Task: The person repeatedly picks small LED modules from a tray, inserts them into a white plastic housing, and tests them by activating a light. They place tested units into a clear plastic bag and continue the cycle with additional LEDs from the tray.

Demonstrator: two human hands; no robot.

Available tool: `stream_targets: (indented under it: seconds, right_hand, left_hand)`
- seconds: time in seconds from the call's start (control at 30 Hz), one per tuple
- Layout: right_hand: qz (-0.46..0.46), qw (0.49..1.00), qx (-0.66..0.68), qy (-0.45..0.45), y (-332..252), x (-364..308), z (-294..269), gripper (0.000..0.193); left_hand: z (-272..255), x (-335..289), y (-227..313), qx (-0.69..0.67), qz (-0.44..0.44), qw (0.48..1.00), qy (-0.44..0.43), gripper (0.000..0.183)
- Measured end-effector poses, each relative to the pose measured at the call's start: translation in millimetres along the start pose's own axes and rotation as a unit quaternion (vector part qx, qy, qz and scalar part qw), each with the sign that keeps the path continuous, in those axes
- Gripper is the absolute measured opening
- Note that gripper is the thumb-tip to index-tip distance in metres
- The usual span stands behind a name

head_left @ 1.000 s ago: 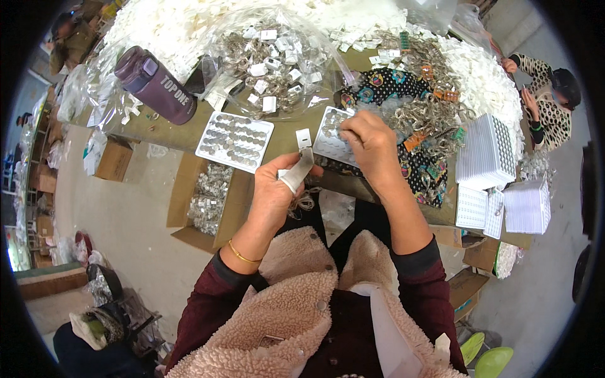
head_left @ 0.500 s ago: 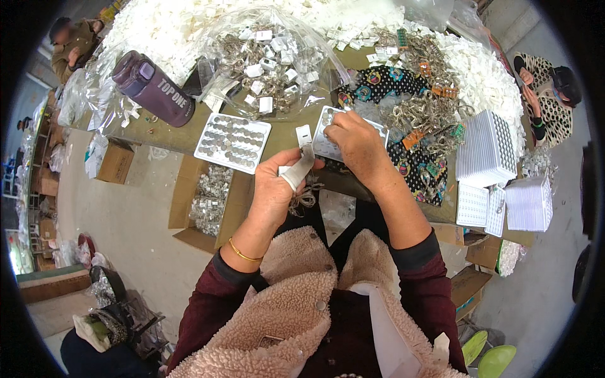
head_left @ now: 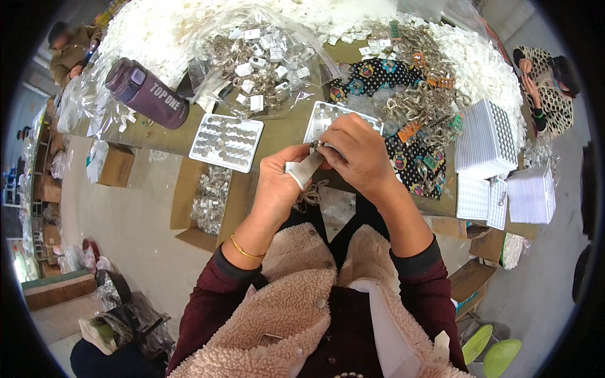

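My left hand [head_left: 277, 179] is closed in a pinch on a small white plastic piece, now mostly covered by fingers. A whitish strip [head_left: 304, 169] runs along its fingers; whether it is wrapped on or held I cannot tell. My right hand [head_left: 358, 151] is pinched against the left fingertips, pressing a tiny item onto the piece; the item's kind is hidden. Just beyond the right hand lies a white tray [head_left: 311, 130] with small round silver discs, partly covered by it. Another white tray [head_left: 195, 150] of silver discs, like button cells, lies left of my hands.
A purple bottle [head_left: 148, 94] lies left, beside a clear bag [head_left: 277, 69] of white pieces and metal clips. White parts [head_left: 157, 38] are heaped behind. At right are metal clips [head_left: 416, 110] on dotted cloth and stacked trays [head_left: 482, 142]. An open carton [head_left: 183, 195] stands below the table edge. Two people sit farther off.
My right hand has come from the far tray toward me and left, meeting my left fingertips. The white piece, visible before, is now covered. The view has shifted slightly.
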State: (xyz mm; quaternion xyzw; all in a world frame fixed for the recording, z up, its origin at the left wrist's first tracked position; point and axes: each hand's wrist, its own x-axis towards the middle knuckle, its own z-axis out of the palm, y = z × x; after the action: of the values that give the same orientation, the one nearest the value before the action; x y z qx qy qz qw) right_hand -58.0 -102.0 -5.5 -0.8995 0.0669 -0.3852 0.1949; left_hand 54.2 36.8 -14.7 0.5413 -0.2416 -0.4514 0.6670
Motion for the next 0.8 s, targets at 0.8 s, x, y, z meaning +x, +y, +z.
stream_targets:
  seconds: [0.8]
  right_hand:
    - [0.132,0.989,0.02,0.064,15,0,-4,0.005]
  left_hand:
    - [-10,-2,-11,-0.014,0.031,0.999,0.029,0.01]
